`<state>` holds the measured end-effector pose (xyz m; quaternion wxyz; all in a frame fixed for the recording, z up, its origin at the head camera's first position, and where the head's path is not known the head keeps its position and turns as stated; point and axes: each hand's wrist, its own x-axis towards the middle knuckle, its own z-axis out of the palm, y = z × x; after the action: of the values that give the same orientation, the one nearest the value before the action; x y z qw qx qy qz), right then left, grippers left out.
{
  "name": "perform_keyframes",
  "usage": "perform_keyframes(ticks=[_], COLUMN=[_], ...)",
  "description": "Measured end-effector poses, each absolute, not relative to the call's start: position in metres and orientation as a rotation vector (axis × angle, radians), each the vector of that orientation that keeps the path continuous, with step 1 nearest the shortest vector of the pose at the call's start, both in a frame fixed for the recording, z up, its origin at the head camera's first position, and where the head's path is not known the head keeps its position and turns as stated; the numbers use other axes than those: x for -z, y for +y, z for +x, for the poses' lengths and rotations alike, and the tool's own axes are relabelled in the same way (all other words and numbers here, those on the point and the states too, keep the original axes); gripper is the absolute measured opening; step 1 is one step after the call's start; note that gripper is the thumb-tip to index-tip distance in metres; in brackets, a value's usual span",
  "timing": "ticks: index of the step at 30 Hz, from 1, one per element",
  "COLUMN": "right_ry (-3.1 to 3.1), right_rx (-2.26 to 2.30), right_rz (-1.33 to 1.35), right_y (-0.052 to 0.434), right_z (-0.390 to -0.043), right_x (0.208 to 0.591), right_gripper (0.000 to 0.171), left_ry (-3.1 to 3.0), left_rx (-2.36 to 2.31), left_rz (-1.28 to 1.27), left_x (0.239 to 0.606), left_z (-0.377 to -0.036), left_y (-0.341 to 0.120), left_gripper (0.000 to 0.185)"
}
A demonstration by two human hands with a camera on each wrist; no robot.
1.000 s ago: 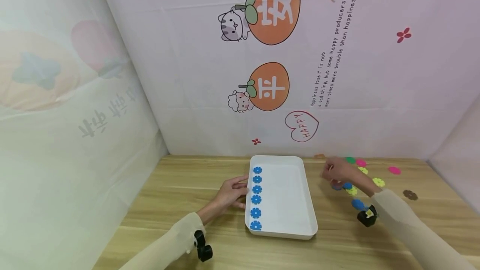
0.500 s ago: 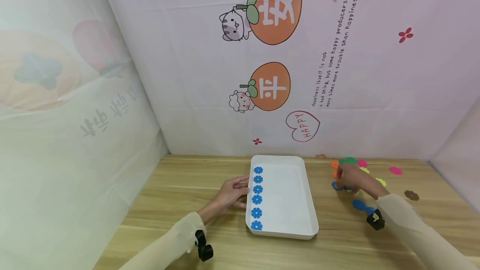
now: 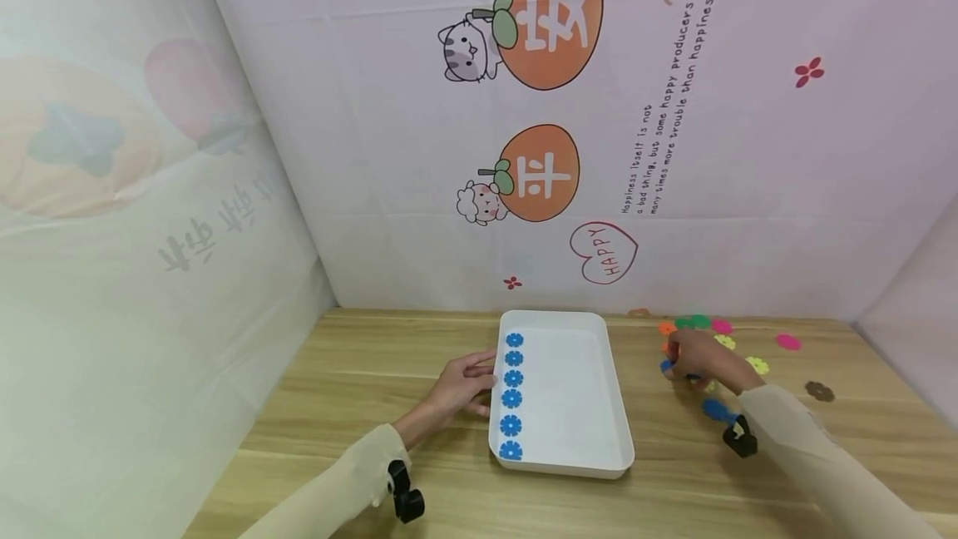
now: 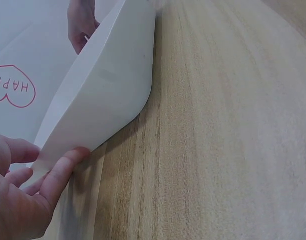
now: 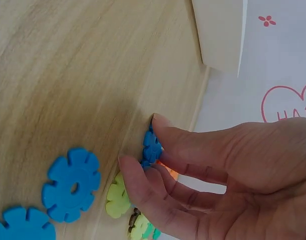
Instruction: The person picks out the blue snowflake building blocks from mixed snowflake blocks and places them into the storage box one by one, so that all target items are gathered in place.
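Observation:
A white tray (image 3: pixel 608 389) lies mid-table with a column of several blue flower discs (image 3: pixel 512 398) along its left side. My left hand (image 3: pixel 482 377) rests against the tray's left rim with its fingers fairly straight; the left wrist view shows the thumb (image 4: pixel 68 162) touching the tray wall (image 4: pixel 108 85). To the right of the tray, my right hand (image 3: pixel 674 360) is down among loose coloured discs. Its thumb and forefinger pinch a small blue disc (image 5: pixel 152 147) that lies at the table surface.
Loose discs lie scattered at the right: blue (image 5: pixel 73 182), yellow-green (image 5: pixel 118 197), pink (image 3: pixel 787 342), brown (image 3: pixel 819 391), green (image 3: pixel 696 321). Printed fabric walls close the table at the back and both sides. Bare wood (image 3: pixel 374 373) lies left of the tray.
My right hand has shifted right and down onto the scattered discs, and its fingers have closed on a blue one. The left hand and the tray have stayed put.

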<state>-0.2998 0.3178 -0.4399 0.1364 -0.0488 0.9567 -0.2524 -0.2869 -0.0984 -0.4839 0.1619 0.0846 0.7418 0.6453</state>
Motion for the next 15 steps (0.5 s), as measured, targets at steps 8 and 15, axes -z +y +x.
perform_keyframes(ticks=[8, 15], right_ry=[2.733, 2.732], right_rx=[0.755, 0.779], right_rz=[-0.1, -0.079], right_y=[0.3213, 0.3215], right_z=[-0.3014, -0.3034], right_x=[0.4418, 0.4423], right_gripper=[0.024, 0.024], left_ry=[2.104, 2.085], left_rx=[-1.83, -1.817], left_rz=[0.218, 0.2], left_x=[0.4832, 0.4774], left_z=[-0.2893, -0.2897], left_y=[-0.0977, -0.0974], left_gripper=[0.053, 0.056])
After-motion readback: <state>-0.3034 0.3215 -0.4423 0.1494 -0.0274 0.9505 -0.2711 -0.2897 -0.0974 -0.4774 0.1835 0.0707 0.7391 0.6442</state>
